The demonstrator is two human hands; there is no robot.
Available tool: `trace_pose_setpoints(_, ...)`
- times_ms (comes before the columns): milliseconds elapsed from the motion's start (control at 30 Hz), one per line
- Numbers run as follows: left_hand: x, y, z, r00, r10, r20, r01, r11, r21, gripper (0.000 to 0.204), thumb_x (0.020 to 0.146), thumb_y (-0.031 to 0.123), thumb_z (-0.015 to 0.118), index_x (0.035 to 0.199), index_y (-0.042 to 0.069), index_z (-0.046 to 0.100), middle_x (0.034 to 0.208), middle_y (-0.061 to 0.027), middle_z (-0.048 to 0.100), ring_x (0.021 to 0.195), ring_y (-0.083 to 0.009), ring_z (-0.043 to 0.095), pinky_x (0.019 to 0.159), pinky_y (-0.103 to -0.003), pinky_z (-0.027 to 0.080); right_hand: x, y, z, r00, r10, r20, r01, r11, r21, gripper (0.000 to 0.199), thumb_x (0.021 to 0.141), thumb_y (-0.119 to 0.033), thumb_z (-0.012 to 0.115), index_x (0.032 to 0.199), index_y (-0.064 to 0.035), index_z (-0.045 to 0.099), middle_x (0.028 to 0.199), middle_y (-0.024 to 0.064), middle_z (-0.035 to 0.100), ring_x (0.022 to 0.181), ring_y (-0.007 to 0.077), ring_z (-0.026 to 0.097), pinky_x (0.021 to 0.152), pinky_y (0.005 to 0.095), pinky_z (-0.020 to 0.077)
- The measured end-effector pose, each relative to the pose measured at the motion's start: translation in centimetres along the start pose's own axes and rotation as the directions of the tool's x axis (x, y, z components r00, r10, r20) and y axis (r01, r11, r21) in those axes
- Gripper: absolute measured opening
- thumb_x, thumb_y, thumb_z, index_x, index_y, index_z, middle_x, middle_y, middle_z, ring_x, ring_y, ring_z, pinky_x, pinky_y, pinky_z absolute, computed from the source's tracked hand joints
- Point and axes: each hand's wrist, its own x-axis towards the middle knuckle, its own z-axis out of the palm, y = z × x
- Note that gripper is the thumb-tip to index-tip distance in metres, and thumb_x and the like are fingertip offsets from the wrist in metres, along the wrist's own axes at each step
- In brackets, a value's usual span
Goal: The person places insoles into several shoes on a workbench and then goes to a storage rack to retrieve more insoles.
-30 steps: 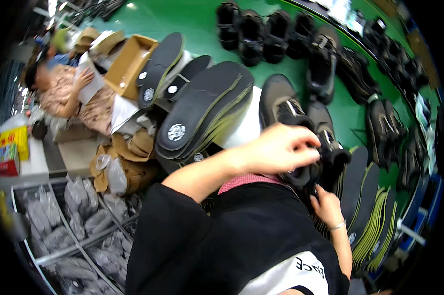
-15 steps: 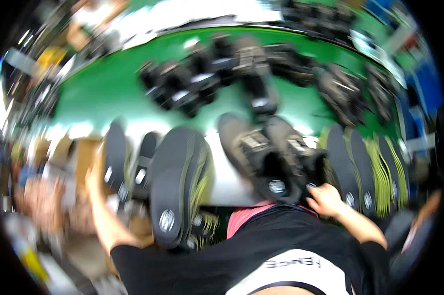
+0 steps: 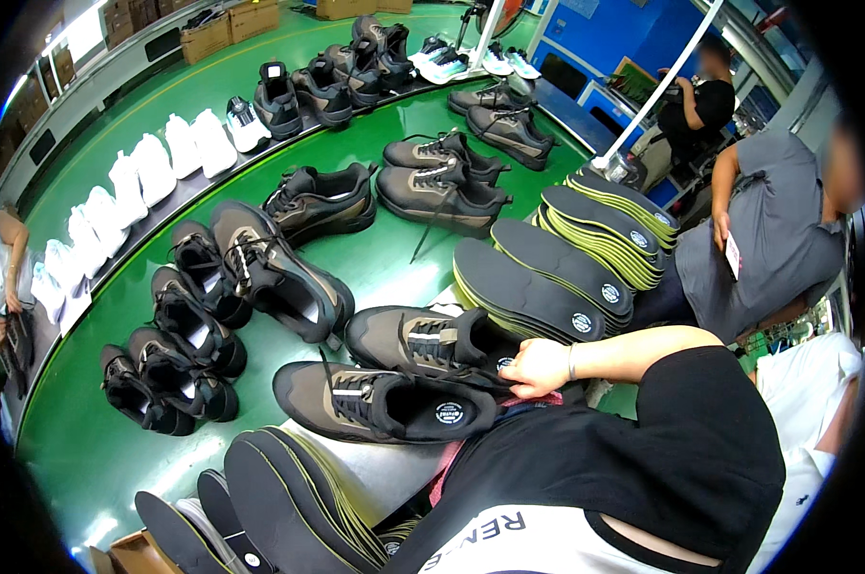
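Observation:
My right hand is closed on the heel collar of a brown and black lace-up shoe. Its thumb and fingers are at the opening, where a bit of dark insole with a pale round mark shows. Against that shoe, on the near side, lies its mate, toe pointing left. A dark insole with a round white mark lies inside the mate. My left hand is out of the picture.
Stacks of dark insoles with yellow-green edges stand beyond my right hand; another stack is at the near left. More brown shoes stand on the green table. White shoes line a conveyor. A person in grey is at right.
The whole view has swung round, so the shoes now point left. My left hand, earlier beside the left insoles, has left the picture. My right hand stays at the shoe's heel.

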Motion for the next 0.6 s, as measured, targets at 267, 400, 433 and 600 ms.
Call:
trace_pose_setpoints(267, 1.2, -1.6, -0.8, 1.0, -0.013, -0.003, 0.013, 0.999, -0.041, 0.025, 0.083, 0.032, 0.047, 0.092, 0.008, 0.047, 0.081, -0.0056, 0.049, 0.073, -0.0148, 0.045, 0.063, -0.027, 0.035, 0.7, -0.1, -0.9, 0.999, 0.007, 0.05, -0.006, 1.0, -0.015, 0.025, 0.072, -0.03, 0.048, 0.072, -0.0048, 0.047, 0.061, 0.0097, 0.056, 0.059, 0.0298, 0.056, 0.06, 0.0381, 0.0416)
trace_pose_setpoints(400, 1.3, -2.8, -1.9, 1.0, -0.024, -0.008, 0.023, 0.997, -0.073, 0.023, 0.084, 0.031, 0.047, 0.089, 0.009, 0.047, 0.077, -0.0043, 0.047, 0.069, -0.0137, 0.044, 0.06, -0.027, 0.034, 0.4, 0.3, -0.6, 1.0, -0.003, 0.021, 0.004, 1.0, -0.026, 0.025, 0.071, -0.03, 0.048, 0.071, -0.0053, 0.047, 0.059, 0.009, 0.056, 0.056, 0.0293, 0.055, 0.058, 0.0379, 0.0407)
trace_pose_setpoints(433, 1.1, -3.3, -2.2, 1.0, -0.023, -0.011, 0.022, 0.997, -0.078, 0.022, 0.084, 0.031, 0.046, 0.089, 0.009, 0.046, 0.076, -0.004, 0.047, 0.068, -0.0134, 0.044, 0.059, -0.026, 0.034, 0.2, 0.4, -0.6, 0.999, -0.011, 0.032, 0.012, 1.0, -0.022, 0.025, 0.071, -0.03, 0.048, 0.071, -0.0054, 0.047, 0.059, 0.0088, 0.056, 0.056, 0.029, 0.055, 0.058, 0.0378, 0.0405)
trace_pose_setpoints(600, 1.4, -3.9, -3.4, 0.999, -0.022, -0.038, 0.017, 0.992, -0.122, 0.02, 0.085, 0.03, 0.046, 0.085, 0.01, 0.046, 0.072, -0.0025, 0.046, 0.064, -0.0119, 0.042, 0.055, -0.025, 0.033, 0.1, 0.4, -0.7, 0.999, 0.008, 0.032, -0.006, 0.999, -0.044, 0.025, 0.071, -0.03, 0.048, 0.07, -0.0054, 0.048, 0.058, 0.0078, 0.055, 0.056, 0.0281, 0.055, 0.058, 0.0373, 0.0408)
